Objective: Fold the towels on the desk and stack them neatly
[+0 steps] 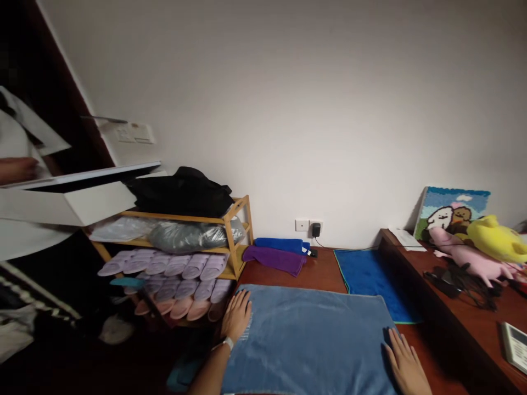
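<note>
A grey-blue cloth (pixel 308 334) lies spread out on the reddish-brown wooden surface (pixel 325 271), with soft wrinkles towards its lower right. My left hand (pixel 237 315) rests flat on its upper left edge, fingers stretched out, a pale band round the wrist. At the cloth's right edge lies my right hand (pixel 405 359), palm down with the fingers apart. Neither hand grips anything. Behind the cloth are a folded purple cloth (pixel 278 259) and a folded blue one (pixel 280 244). A brighter blue cloth (pixel 373 280) with a green edge lies flat at the back right.
On the left, a wooden rack (pixel 235 241) holds slippers (pixel 177 266), plastic-wrapped items and a black bag (pixel 185 192). A raised ledge (pixel 442 312) on the right bears plush toys (pixel 477 258), cables and a picture. A person's hand (pixel 18 169) shows at far left.
</note>
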Motion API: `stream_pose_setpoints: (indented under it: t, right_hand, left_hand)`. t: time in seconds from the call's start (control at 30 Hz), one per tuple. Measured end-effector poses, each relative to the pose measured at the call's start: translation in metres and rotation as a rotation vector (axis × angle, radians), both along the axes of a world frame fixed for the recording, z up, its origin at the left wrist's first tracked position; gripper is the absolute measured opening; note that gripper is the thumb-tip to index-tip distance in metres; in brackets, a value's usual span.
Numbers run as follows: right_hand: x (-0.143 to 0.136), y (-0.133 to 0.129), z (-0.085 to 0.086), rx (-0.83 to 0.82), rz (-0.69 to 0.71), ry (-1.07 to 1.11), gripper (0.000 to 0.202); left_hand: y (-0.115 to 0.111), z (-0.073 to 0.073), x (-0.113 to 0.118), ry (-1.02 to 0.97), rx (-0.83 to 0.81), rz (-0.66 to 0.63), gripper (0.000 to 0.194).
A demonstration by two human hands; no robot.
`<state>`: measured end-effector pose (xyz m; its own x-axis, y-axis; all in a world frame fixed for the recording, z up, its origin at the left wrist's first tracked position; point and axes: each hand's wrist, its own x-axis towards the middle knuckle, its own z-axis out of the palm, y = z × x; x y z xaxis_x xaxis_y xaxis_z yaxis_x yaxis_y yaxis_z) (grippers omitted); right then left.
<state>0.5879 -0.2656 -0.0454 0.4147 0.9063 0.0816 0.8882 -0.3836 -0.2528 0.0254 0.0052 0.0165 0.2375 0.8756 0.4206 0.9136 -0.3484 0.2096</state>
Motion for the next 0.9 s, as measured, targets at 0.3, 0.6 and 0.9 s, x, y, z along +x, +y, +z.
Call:
stream_pose_setpoints:
  t: [0.3, 0.6, 0.9]
  right_hand:
    - [-0.123, 0.020, 0.044, 0.027, 0.344, 0.125, 0.065]
    - [-0.136, 0.018, 0.053, -0.059, 0.384, 0.128, 0.063]
    - [0.005, -0.038, 0.020, -0.094, 0.179, 0.065, 0.070]
  left_hand:
    - [-0.117, -0.010, -0.004, 0.112, -0.094, -0.074, 0.047]
    - [-0.121, -0.007, -0.027, 0.164, -0.223, -0.084, 0.054]
    - [-0.120, -0.004, -0.023, 0.178, -0.254, -0.079, 0.055]
